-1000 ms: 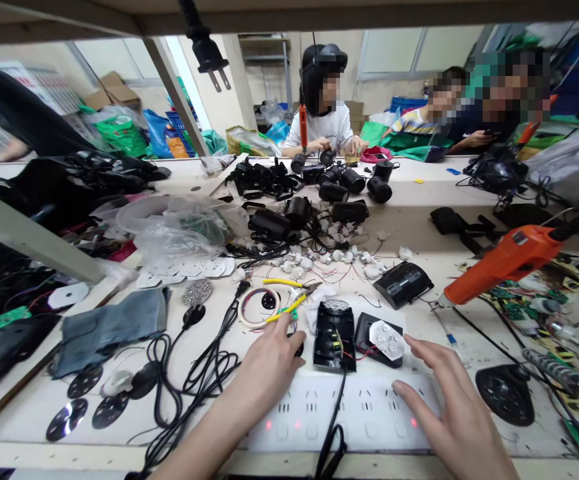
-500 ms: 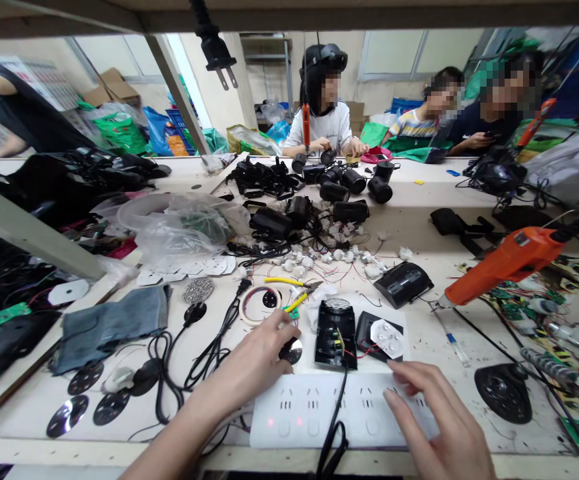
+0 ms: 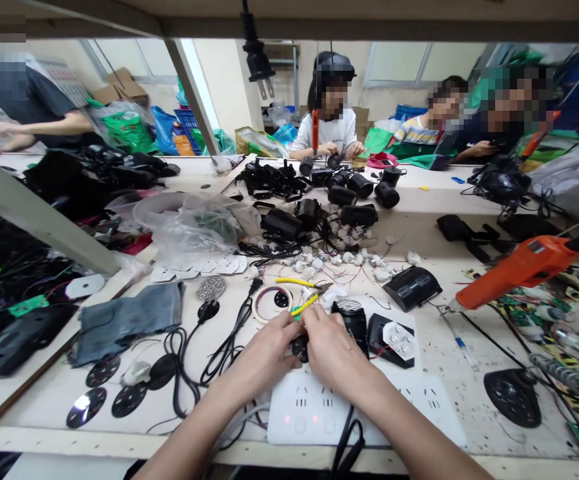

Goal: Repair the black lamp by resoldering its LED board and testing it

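Observation:
My left hand [image 3: 273, 343] curls its thumb and fingers around the edge of a small dark disc [image 3: 299, 349], just behind a white power strip [image 3: 294, 400]. Close against it is my right hand [image 3: 330, 339], fingers bent together and pointing down at the disc; its fingertips are partly hidden, and what they pinch cannot be made out. Yellow-handled cutters [image 3: 303, 305] lie just beyond the fingertips, beside a roll of tape [image 3: 259, 303]. Right of my right hand are an open black lamp housing [image 3: 355, 327], partly covered, and a black panel with a white LED plate [image 3: 399, 339].
An orange electric screwdriver [image 3: 514, 270] hangs at right. Black cords [image 3: 234, 340], a denim cloth [image 3: 129, 317] and shiny discs [image 3: 87, 407] lie at left. Behind are a plastic bag [image 3: 204, 223], white sensor parts [image 3: 314, 263] and black housings [image 3: 282, 225]. Several people sit or stand across the bench.
My right hand has moved left from above the power strip to meet my left hand at the disc. The view has shifted slightly, and the person at far left has changed posture.

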Available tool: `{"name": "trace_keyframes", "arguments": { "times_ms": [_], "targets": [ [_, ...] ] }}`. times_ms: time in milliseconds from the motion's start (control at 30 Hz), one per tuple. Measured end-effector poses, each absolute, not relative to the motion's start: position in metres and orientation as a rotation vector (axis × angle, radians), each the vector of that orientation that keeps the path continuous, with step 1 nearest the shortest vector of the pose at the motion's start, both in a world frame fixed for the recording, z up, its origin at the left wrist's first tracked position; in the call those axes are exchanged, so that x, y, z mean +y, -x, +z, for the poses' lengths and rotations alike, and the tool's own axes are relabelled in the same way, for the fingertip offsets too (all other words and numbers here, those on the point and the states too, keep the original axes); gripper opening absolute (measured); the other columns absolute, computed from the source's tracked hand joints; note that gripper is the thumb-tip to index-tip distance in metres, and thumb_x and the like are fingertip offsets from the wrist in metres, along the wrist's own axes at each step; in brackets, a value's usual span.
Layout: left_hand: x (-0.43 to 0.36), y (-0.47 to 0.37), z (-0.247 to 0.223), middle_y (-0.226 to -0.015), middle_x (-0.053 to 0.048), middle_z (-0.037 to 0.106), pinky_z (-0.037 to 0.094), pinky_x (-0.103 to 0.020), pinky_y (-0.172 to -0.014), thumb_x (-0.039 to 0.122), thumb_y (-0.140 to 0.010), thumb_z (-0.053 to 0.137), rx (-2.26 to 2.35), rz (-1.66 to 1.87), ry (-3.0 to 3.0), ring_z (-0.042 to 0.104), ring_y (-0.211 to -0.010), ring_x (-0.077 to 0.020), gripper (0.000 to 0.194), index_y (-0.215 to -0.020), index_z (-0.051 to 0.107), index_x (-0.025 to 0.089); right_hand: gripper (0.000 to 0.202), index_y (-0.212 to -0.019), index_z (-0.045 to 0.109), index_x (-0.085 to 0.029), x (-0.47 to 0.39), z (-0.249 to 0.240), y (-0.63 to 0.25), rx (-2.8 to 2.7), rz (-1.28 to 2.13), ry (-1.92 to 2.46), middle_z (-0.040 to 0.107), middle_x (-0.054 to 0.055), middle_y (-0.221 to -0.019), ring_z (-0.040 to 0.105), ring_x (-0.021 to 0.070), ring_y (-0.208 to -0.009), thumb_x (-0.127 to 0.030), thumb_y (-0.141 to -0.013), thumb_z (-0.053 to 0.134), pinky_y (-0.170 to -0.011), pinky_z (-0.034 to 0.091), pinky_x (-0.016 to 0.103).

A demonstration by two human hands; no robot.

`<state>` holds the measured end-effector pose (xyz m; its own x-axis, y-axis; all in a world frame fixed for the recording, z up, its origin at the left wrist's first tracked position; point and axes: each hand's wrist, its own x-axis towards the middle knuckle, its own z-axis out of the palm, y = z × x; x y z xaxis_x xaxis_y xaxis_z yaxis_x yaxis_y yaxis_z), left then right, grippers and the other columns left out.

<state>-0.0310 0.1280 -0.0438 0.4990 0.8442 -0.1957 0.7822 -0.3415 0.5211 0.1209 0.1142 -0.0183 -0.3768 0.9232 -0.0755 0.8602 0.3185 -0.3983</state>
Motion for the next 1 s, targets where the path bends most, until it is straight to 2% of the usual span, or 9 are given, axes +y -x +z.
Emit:
{"name": "trace_keyframes", "arguments": {
  "times_ms": [267, 467, 633, 867, 1000],
  "targets": [
    [0.125, 0.034, -0.053, -0.112, -0.008, 0.059, 0.045, -0.038, -0.097, 0.007, -0.069, 0.059, 1.311, 0.340, -2.097, 0.056, -0.111, -0.0262, 0.039, -0.105, 0.063, 0.019, 0.043, -0.106, 0.053, -0.013, 0.116, -0.032, -0.118, -2.420, 0.545, 1.624, 0.057, 0.013, -0.108, 0.054, 0.0277, -0.105, 0.010, -0.070, 0.047, -0.097, 0.037, 0.042],
    [0.122, 0.035, -0.054, -0.109, -0.009, 0.059, 0.046, -0.038, -0.097, 0.006, -0.070, 0.059, 1.323, 0.375, -2.085, 0.057, -0.108, -0.0260, 0.036, -0.104, 0.064, 0.017, 0.043, -0.105, 0.054, -0.012, 0.117, -0.038, -0.116, -2.380, 0.532, 1.586, 0.057, 0.014, -0.107, 0.053, 0.0293, -0.107, 0.010, -0.069, 0.047, -0.098, 0.037, 0.046],
    [0.122, 0.035, -0.056, -0.107, -0.009, 0.059, 0.046, -0.038, -0.094, 0.006, -0.070, 0.059, 1.323, 0.381, -2.084, 0.057, -0.105, -0.0254, 0.035, -0.103, 0.065, 0.016, 0.041, -0.101, 0.053, -0.014, 0.118, -0.040, -0.118, -2.331, 0.546, 1.540, 0.056, 0.012, -0.105, 0.054, 0.0282, -0.102, 0.011, -0.069, 0.047, -0.094, 0.040, 0.043],
    [0.125, 0.038, -0.059, -0.105, -0.007, 0.060, 0.048, -0.037, -0.092, 0.005, -0.069, 0.060, 1.302, 0.384, -2.105, 0.059, -0.102, -0.0241, 0.037, -0.104, 0.066, 0.018, 0.038, -0.095, 0.050, -0.017, 0.119, -0.048, -0.121, -2.200, 0.608, 1.494, 0.055, 0.008, -0.099, 0.055, 0.0258, -0.087, 0.010, -0.068, 0.047, -0.080, 0.045, 0.037],
    [0.122, 0.040, -0.053, -0.108, -0.006, 0.060, 0.048, -0.039, -0.093, 0.008, -0.069, 0.067, 1.311, 0.414, -2.130, 0.059, -0.104, -0.0248, 0.053, -0.120, 0.060, 0.020, 0.038, -0.091, 0.048, -0.020, 0.120, -0.051, -0.124, -2.057, 0.632, 1.436, 0.054, 0.005, -0.096, 0.056, 0.0229, -0.086, 0.011, -0.068, 0.045, -0.078, 0.045, 0.034]
  ]
}}
